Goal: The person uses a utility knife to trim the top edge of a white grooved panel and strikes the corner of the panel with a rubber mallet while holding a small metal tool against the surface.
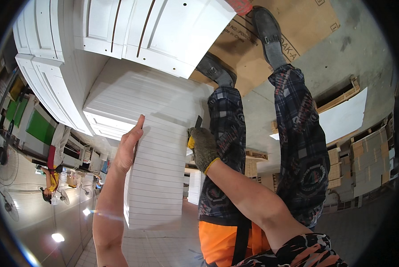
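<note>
A white panel with fine parallel grooves (157,178) stretches across the middle. Along its left edge lies my bare left hand (129,147), its fingers held out straight and gripping nothing. My right hand (203,144) wears a grey-green knit glove with yellow trim and is closed at the panel's right edge. Out of its grip sticks a dark, flat, thin piece (199,121); the rest is hidden by the glove, so its kind is unclear. White cabinet fronts (164,31) with framed panels and dark slots adjoin the grooved surface at the top.
A printed cardboard sheet (310,22) lies on the concrete floor under my shoes. To the right are a white board (344,113) and stacked boards (370,153). At the left, a person in yellow (54,180) appears near fans (6,155) and a green panel (41,127).
</note>
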Demonstrator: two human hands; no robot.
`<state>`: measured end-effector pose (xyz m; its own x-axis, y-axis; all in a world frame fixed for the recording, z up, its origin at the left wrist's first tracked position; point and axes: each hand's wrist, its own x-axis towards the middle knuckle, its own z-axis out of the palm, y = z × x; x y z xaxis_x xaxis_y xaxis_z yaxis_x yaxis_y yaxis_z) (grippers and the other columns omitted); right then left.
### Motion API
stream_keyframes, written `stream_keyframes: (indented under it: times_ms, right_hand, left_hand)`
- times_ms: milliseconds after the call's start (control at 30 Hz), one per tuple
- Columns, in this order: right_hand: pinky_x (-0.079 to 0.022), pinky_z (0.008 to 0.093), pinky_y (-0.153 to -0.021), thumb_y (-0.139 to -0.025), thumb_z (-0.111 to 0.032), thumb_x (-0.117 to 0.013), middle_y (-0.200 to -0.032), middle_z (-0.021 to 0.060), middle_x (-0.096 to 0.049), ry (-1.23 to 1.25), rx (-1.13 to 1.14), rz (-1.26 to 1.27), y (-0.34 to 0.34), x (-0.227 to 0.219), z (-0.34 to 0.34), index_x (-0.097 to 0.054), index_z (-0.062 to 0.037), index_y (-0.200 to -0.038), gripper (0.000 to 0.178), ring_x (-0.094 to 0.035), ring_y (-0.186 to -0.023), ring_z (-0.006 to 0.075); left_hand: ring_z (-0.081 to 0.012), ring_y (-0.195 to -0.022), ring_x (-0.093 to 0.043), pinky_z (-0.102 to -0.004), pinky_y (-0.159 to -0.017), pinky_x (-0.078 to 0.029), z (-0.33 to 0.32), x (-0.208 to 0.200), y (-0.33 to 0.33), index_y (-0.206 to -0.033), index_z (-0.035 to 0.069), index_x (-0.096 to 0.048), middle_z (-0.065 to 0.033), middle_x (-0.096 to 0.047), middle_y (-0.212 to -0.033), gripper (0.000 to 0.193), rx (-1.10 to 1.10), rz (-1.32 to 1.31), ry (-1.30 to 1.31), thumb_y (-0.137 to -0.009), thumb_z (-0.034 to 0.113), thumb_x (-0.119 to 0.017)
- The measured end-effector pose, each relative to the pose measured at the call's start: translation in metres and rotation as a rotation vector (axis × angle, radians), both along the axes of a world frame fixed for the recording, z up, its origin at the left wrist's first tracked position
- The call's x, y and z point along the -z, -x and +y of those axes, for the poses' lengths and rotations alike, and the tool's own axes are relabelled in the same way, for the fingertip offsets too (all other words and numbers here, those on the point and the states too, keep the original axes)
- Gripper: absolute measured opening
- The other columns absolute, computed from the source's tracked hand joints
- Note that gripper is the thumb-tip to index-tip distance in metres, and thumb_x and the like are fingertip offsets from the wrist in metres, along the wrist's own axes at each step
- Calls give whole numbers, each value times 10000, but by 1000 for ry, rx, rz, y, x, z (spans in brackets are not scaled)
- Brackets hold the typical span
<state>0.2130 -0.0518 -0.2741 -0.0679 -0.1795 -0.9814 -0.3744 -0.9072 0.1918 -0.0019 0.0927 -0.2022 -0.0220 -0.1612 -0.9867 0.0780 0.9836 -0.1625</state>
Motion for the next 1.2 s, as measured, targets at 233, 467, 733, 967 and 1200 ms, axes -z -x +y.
stream_keyframes:
  times_ms: [233, 467, 733, 967, 1200]
  right_hand:
    - [-424, 305, -607, -919, -183, -626, -741, 17, -581, 102, 38, -42, -2, -7, 29, -687, -18, -914, 176, -520, -649, 132]
    - [-512, 426, -776, -939, -228, -598, -890, 200, -669, -374, -727, -70, -21, 9, 41, -677, -2, -990, 245, -639, -859, 338]
    - [-522, 470, -838, -951, -254, -560, -1004, 180, -693, -895, -919, 99, 33, -7, 131, -669, -78, -1098, 254, -653, -952, 376]
    - [-520, 497, -770, -971, -249, -529, -938, 185, -688, -889, -1161, 171, 49, 6, 144, -626, -97, -1167, 266, -657, -877, 386]
    - [-531, 478, -731, -966, -221, -563, -923, 178, -694, -1176, -1331, 387, 40, 26, 163, -610, -94, -1225, 292, -673, -829, 360]
  left_hand:
    - [-300, -1527, -171, -358, -1227, -127, 3, 1, -4, -1549, -28, -264, -206, -242, -1626, 776, 59, -18, -44, -952, 409, -497]
    - [-278, -1524, -183, -355, -1230, -126, 22, -36, 2, -1552, -50, -216, -203, -252, -1624, 734, 206, 24, -114, -1021, 406, -438]
    - [-299, -1321, -520, -395, -1111, -405, -40, -227, 21, -1424, -98, -455, -225, -521, -1441, 598, 501, 785, -558, -1082, 339, -230]
    - [-294, -1169, -614, -396, -1009, -492, -98, -198, -3, -1254, -103, -604, -221, -640, -1271, 610, 266, 931, -448, -1083, 358, -244]
    - [-280, -940, -655, -395, -849, -509, -102, -190, -10, -1059, -84, -670, -214, -699, -1016, 519, 238, 1035, -568, -1046, 291, -311]
